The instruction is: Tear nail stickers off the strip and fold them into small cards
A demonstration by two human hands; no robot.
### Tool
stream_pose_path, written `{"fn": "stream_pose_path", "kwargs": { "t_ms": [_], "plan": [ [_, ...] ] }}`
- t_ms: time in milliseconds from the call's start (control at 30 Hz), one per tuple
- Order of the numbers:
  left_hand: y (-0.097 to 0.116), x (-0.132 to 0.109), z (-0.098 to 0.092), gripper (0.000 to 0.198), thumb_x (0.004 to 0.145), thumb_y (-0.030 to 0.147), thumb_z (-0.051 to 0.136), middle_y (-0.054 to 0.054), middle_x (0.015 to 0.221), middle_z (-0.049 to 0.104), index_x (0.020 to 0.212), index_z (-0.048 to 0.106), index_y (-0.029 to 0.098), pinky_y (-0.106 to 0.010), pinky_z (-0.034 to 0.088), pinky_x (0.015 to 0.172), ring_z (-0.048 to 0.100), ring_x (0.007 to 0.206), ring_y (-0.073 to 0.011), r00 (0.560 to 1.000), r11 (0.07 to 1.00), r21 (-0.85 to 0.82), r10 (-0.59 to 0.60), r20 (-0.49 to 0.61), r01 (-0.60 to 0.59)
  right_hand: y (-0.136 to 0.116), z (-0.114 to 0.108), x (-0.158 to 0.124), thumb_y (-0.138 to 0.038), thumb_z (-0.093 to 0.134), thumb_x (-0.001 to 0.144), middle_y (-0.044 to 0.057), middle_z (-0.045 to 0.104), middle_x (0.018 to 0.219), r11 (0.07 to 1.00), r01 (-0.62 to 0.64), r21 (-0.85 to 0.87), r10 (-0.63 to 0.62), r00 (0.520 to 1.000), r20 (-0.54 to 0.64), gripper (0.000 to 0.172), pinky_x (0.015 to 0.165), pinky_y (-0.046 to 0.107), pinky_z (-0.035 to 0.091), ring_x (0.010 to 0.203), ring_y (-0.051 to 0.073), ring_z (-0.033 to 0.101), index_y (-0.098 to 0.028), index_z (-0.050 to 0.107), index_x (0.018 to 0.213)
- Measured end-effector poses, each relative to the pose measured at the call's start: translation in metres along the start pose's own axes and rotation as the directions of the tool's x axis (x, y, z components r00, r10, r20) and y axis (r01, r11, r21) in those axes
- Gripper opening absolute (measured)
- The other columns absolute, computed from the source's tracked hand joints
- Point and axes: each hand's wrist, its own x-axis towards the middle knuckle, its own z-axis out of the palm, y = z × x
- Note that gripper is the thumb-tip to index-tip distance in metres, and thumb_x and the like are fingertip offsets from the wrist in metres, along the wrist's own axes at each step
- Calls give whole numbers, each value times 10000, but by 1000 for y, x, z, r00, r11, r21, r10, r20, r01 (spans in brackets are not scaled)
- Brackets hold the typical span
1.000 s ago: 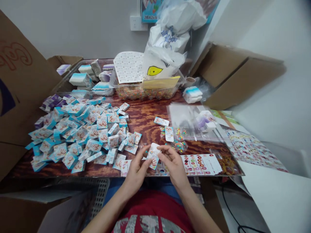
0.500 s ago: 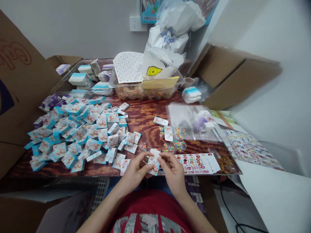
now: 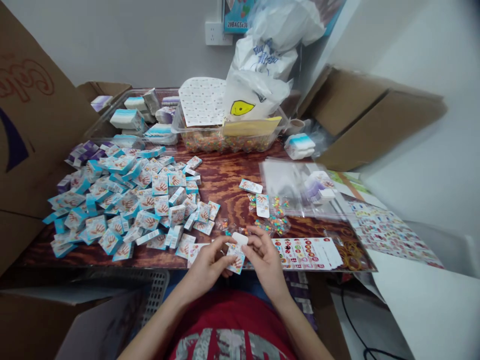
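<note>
My left hand (image 3: 207, 264) and my right hand (image 3: 265, 261) meet over the front edge of a red-brown wood-grain table (image 3: 225, 175). My left fingers pinch a small white-and-blue card printed with a red hand (image 3: 236, 258). My right fingers grip a small white piece (image 3: 240, 238) just above that card. Nearest my left hand lies a large heap of similar hand-printed cards (image 3: 127, 205). A printed sticker sheet (image 3: 307, 253) lies to the right of my right hand, and small bead-filled bags (image 3: 272, 225) lie beyond it.
A clear plastic bag (image 3: 300, 187) lies at right, with rubber bands (image 3: 350, 255) near the table's front edge. At the back stand a tub of coloured beads (image 3: 225, 141) and a clear bin of packets (image 3: 129, 120). Cardboard flaps flank the table.
The hand-printed card has dropped lower between my hands, and the white piece now shows separately above it. My hands have drawn slightly closer, and the whole view has shifted a little.
</note>
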Motion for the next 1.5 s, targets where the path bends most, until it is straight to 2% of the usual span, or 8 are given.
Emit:
{"fn": "stream_pose_path", "kwargs": {
  "t_ms": [233,500,900,1067,1167,1267,1400,1500],
  "plan": [
    [1,-3,7,390,852,331,623,32,861,562,1154,391,246,-222,510,534,581,625,-108,996,992,-124,-35,-84,24,-16,-5,2,-355,582,884,40,654,891,976,110,-186,-70,975,210,185,809,303,445,882,200,595,-203,666,823],
    [6,-7,8,387,854,318,613,34,836,557,1189,435,239,-224,491,563,563,629,-111,998,1000,3,-27,-62,27,-2,-4,10,-421,763,694,-30,566,638,986,-163,19,161,985,61,283,569,232,380,596,123,486,-179,620,732],
    [-3,-13,7,329,909,332,537,26,821,537,1228,534,254,-219,487,550,554,582,-99,999,999,24,29,-25,-28,-10,-1,-6,-357,646,838,48,669,798,961,136,-242,-103,984,143,211,723,307,465,800,213,609,-204,680,697],
    [10,-10,-7,269,914,336,524,-2,853,598,1154,592,235,-221,493,568,583,628,-124,992,988,135,83,-93,-70,4,-6,-5,-479,682,787,73,714,824,995,-54,-85,59,997,55,297,631,307,507,711,211,631,-206,744,883],
    [43,-2,-47,340,935,337,494,-11,858,632,1253,545,229,-254,507,681,610,716,-146,903,924,345,283,-324,-165,12,-14,-3,-528,721,728,97,734,853,990,-139,17,140,986,-93,414,583,305,517,673,208,639,-193,739,971],
    [88,4,-105,451,924,330,511,-11,867,629,1358,462,213,-271,486,709,598,725,-151,693,748,652,535,-483,-123,16,-22,-2,-541,756,678,100,731,825,987,-156,27,158,976,-147,406,567,299,512,670,210,638,-184,738,871],
    [129,9,-161,332,899,257,509,-104,1047,647,1206,589,159,-406,461,922,600,1001,-254,551,411,901,723,-417,143,13,-27,-4,-536,705,738,89,720,802,989,-135,-61,131,989,-73,381,622,323,514,700,225,643,-184,721,883],
    [128,10,-158,338,879,185,511,-194,1354,487,1205,586,136,-528,342,1074,418,1300,-360,447,247,942,833,-325,226,3,-36,-1,-453,633,816,74,700,839,961,15,-276,-24,999,-29,271,709,344,493,786,238,635,-197,708,864]
  ]
}}
